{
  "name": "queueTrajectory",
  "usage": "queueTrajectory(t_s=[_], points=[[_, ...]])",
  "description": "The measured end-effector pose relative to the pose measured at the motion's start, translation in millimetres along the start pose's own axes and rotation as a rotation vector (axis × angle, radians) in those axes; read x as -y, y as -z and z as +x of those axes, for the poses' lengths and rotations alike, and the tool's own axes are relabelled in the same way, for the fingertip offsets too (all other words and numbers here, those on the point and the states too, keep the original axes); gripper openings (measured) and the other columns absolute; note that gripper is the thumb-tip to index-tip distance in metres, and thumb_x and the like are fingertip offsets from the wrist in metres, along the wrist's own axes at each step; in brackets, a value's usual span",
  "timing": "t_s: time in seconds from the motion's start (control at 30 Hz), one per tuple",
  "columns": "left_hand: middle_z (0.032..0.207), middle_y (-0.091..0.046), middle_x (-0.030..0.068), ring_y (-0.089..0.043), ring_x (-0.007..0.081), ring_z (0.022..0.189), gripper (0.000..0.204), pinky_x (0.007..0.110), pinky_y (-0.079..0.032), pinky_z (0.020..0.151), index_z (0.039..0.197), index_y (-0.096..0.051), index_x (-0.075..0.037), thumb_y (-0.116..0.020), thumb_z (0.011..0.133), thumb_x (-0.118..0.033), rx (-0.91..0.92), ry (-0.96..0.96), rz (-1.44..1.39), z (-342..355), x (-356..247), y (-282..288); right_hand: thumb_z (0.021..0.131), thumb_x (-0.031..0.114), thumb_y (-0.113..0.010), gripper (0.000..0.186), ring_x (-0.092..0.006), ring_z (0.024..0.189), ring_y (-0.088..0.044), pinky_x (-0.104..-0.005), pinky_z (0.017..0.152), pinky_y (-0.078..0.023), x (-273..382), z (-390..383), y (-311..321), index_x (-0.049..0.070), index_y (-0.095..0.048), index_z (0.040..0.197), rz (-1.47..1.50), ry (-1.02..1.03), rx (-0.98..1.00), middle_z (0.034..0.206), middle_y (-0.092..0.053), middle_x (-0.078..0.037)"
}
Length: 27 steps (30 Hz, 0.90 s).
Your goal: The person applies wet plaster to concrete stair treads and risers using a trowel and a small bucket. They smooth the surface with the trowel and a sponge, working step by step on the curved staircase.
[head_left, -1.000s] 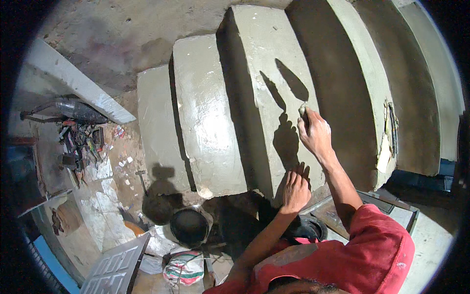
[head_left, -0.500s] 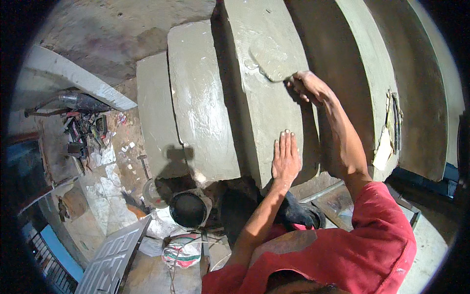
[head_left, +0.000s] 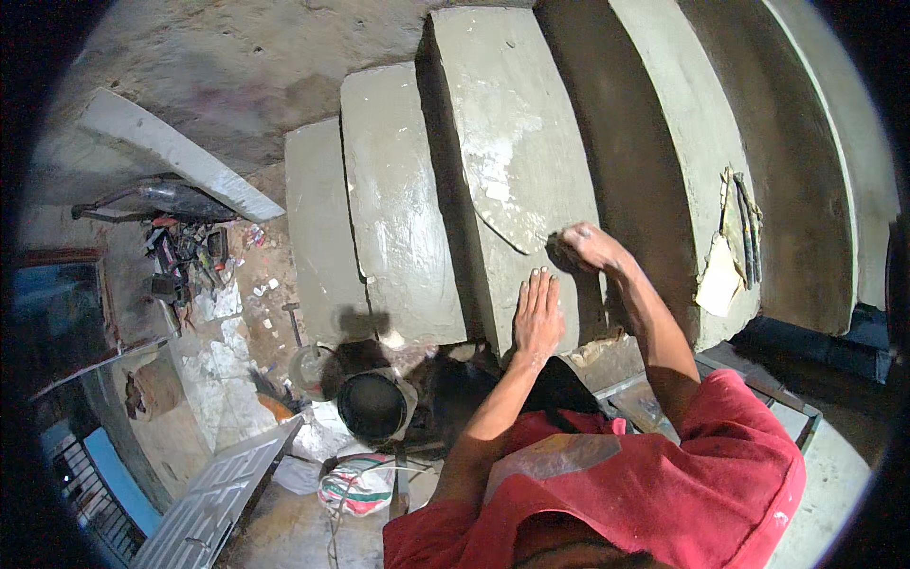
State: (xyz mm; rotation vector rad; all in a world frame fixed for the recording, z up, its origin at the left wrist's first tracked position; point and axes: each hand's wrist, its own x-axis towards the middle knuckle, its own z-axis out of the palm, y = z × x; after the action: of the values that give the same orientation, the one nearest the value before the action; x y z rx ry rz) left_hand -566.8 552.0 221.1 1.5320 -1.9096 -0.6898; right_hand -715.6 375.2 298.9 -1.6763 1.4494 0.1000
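Note:
My right hand (head_left: 593, 248) is closed round the handle of a plastering trowel (head_left: 509, 226), its flat blade lying on a grey plastered stair step (head_left: 507, 104). Fingers hide most of the handle. Wet plaster shines in pale patches just beyond the blade. Lower on the same step, near its end, my left hand (head_left: 539, 321) rests palm down with its fingers stretched out, holding nothing. A small gap separates it from the trowel and my right hand.
More plastered steps (head_left: 403, 218) flank this one. A pale flat piece with dark sticks (head_left: 722, 275) lies on a step at right. Below left stand a black bucket (head_left: 372, 406), a striped sack (head_left: 356, 486) and a white panel (head_left: 216, 498). A hammer (head_left: 293, 322) and piled clutter (head_left: 185, 254) lie farther left.
My right hand has drawn the trowel toward me along the step, closer to my left hand. The left hand stays flat on the step, while the whole view has shifted slightly.

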Motion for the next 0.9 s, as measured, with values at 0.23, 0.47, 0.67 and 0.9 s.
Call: queueTrajectory(t_s=[0.23,0.47,0.67,0.9], points=[[0.163,-0.039,0.0221,-0.033,0.0370,0.155,0.067,0.052,-0.026,0.128,0.151,-0.046,0.004,-0.063,0.089,-0.014,0.043,0.038,0.032,8.9,6.6,8.8,0.101,0.033,-0.047,0.044,-0.0242,0.074,-0.060,-0.0431,0.070,-0.050,-1.8,-50.6,5.9,-0.006,-0.062,0.089,0.141,-0.161,-0.218,0.080,-0.065,-0.015],[0.166,-0.036,0.0194,-0.030,0.0333,0.157,0.070,0.050,-0.022,0.130,0.156,-0.041,0.002,-0.060,0.091,-0.016,0.031,0.027,0.099,17.2,13.7,-2.1,0.107,0.039,-0.046,0.043,-0.0181,0.057,-0.056,-0.0376,0.051,-0.047,47.4,43.4,23.5,0.001,-0.062,0.093,0.166,-0.246,-0.373,0.068,-0.058,-0.008],[0.163,-0.041,0.0198,-0.034,0.0340,0.154,0.063,0.048,-0.018,0.132,0.149,-0.051,0.005,-0.061,0.090,-0.016,-0.047,0.052,-0.191,14.6,17.8,-4.2,0.104,0.029,-0.057,0.034,-0.0207,0.077,-0.066,-0.0384,0.066,-0.053,119.1,-58.7,-34.5,-0.003,-0.068,0.110,0.217,-0.260,-0.200,0.095,-0.067,-0.014],[0.137,-0.064,0.0224,-0.051,0.0394,0.137,0.045,0.054,-0.029,0.125,0.126,-0.068,0.003,-0.062,0.092,-0.026,0.107,0.069,-0.112,-7.3,16.9,-4.1,0.098,0.031,-0.063,0.040,-0.0333,0.086,-0.075,-0.0489,0.077,-0.056,213.7,-9.4,-75.8,-0.008,-0.069,0.106,-0.346,-0.159,0.003,0.095,-0.074,-0.026]])
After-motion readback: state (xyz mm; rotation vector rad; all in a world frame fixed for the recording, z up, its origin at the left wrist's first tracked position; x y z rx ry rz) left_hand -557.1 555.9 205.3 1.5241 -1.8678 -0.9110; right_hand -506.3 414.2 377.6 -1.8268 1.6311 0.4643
